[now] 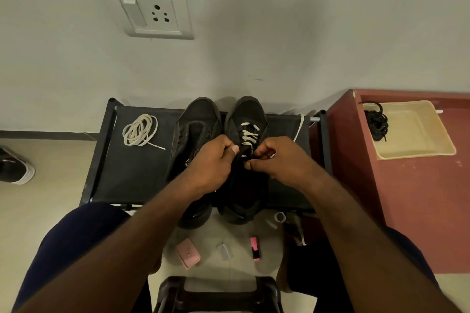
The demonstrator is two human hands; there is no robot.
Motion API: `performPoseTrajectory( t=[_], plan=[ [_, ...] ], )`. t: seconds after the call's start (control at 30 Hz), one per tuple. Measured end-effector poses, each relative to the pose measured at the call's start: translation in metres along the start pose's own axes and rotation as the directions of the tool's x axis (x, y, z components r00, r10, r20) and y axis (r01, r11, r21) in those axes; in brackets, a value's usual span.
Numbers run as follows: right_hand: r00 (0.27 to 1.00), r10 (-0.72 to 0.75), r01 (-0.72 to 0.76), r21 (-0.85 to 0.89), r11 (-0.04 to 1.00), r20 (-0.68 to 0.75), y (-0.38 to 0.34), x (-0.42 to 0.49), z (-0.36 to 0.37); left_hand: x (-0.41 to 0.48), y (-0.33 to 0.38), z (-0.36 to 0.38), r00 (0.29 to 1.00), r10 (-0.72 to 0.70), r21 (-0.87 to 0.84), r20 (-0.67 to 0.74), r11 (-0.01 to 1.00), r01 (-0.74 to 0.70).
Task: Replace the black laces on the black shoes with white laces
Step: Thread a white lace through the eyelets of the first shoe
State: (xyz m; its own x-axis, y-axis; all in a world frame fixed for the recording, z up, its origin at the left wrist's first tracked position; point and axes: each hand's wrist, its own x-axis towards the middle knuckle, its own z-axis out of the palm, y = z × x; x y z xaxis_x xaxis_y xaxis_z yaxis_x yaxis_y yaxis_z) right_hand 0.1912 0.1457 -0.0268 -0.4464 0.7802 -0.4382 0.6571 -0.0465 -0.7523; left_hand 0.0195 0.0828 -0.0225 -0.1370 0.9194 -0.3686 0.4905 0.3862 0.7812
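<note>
While left hand [211,160] grips one of two black mesh shoes [248,112], right hand [277,160] pinches its flat white lace [248,134]; one coiled white lace [139,129] lies left of both.

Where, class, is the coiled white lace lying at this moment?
In the head view, the coiled white lace lies on the black rack, on the left side, just left of the left-hand black shoe.

Left hand [211,160] grips the black shoe [250,109]; right hand [277,160] pinches its white lace [248,134].
</note>
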Motion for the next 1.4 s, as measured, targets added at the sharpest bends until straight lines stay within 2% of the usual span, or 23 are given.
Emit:
performPoseTrajectory(
  t=[0.17, 0.3, 0.4, 0.5, 0.6, 0.7, 0.8, 1.0, 1.13, 1.27, 1.4],
  plan=[
    [1.000, 0.001, -0.001, 0.002, 1.000, 0.025, -0.004, 0.004, 0.004, 0.003, -0.001, -0.009, 1.000, -0.011, -0.044, -0.027, 0.999, 0.009],
    [1.000, -0.004, 0.002, -0.075, 0.997, -0.027, -0.008, 0.000, 0.003, 0.003, 0.004, -0.007, 1.000, 0.029, 0.104, 0.011, 0.994, -0.030],
    [0.991, -0.131, 0.126, -0.135, 0.983, -0.028, -0.013, -0.005, 0.004, 0.002, 0.006, -0.006, 0.997, 0.056, 0.199, 0.058, 0.978, -0.066],
    [0.971, -0.237, 0.236, -0.168, 0.957, 0.012, -0.016, -0.005, 0.007, 0.003, 0.004, -0.015, 0.990, 0.014, 0.166, 0.143, 0.985, -0.039],
    [0.972, -0.235, 0.236, -0.187, 0.954, 0.027, -0.016, -0.005, 0.006, 0.003, 0.004, -0.020, 0.985, -0.004, 0.208, 0.175, 0.977, -0.033],
    [0.971, -0.230, 0.238, -0.208, 0.949, 0.063, -0.015, -0.006, 0.005, 0.002, 0.006, -0.019, 0.992, 0.018, 0.287, 0.126, 0.956, -0.054],
    [0.974, -0.210, 0.225, -0.297, 0.928, 0.081, -0.014, -0.007, 0.010, 0.002, 0.008, -0.017, 0.994, -0.010, 0.279, 0.107, 0.960, -0.021],
    [0.971, -0.220, 0.181, -0.309, 0.934, -0.095, -0.017, -0.009, 0.018, 0.003, 0.013, -0.003, 0.997, -0.070, 0.312, 0.006, 0.948, 0.065],
    [0.958, -0.260, 0.205, -0.344, 0.917, -0.122, -0.018, -0.013, 0.015, 0.005, 0.009, -0.013, 0.996, -0.059, 0.181, 0.070, 0.982, 0.045],
    [0.959, -0.272, 0.218, -0.395, 0.892, -0.085, -0.019, -0.013, 0.013, 0.004, 0.007, -0.018, 0.995, -0.003, 0.141, 0.101, 0.990, -0.012],
    [0.968, -0.250, 0.224, -0.434, 0.873, -0.004, -0.017, -0.010, 0.013, 0.006, 0.008, -0.012, 0.995, -0.012, 0.227, 0.103, 0.974, -0.012]
  ],
)
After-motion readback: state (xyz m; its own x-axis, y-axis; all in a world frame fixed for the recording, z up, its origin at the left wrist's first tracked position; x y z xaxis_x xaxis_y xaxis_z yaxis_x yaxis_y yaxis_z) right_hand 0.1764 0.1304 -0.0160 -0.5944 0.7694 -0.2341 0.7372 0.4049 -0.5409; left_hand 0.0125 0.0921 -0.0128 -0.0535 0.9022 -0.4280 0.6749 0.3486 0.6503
